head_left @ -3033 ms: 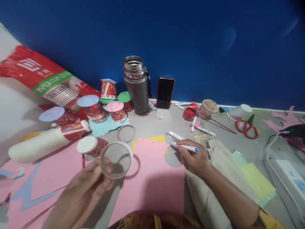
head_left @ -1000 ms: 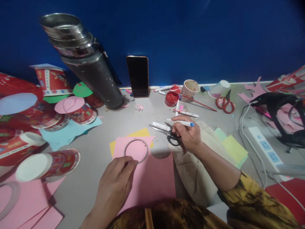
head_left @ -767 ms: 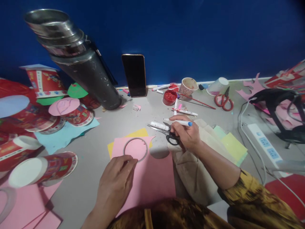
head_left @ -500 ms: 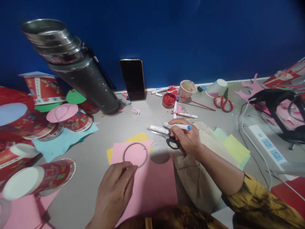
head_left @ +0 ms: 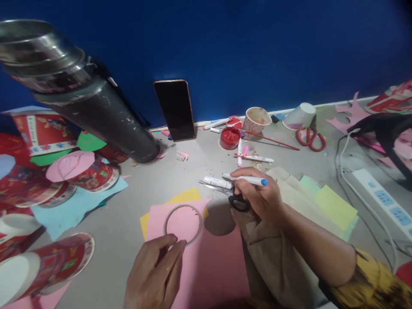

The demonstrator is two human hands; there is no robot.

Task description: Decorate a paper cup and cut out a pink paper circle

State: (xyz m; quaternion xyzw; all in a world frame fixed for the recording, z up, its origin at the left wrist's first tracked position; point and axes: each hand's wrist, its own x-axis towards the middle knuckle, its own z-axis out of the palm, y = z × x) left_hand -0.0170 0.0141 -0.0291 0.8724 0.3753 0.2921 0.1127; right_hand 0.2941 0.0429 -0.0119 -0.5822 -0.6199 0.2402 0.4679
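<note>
My left hand [head_left: 157, 266] pinches the near edge of a thin grey ring [head_left: 183, 206] that lies flat on a sheet of pink paper [head_left: 212, 262]. Right of the ring, a round cut-out in the pink sheet bares the grey table. Yellow paper [head_left: 188, 194] sticks out beneath the sheet's far edge. A white marker with a blue end [head_left: 249, 179] is gripped in my right hand [head_left: 262, 195], above black-handled scissors [head_left: 222, 189]. Beside the blades lies a short white tube-shaped piece [head_left: 217, 182].
Decorated red paper cups [head_left: 64, 262] and a large dark flask [head_left: 106, 116] crowd the left. A phone [head_left: 175, 109] leans on the blue wall. Behind my right hand are red paint [head_left: 230, 137], a paper cup [head_left: 257, 120] and red-handled scissors [head_left: 310, 139]. A power strip [head_left: 383, 197] lies right.
The view has shifted closer, so the flask and cups sit further left and the right-hand items further right. Both hands keep their hold; the ring stays on the pink paper.
</note>
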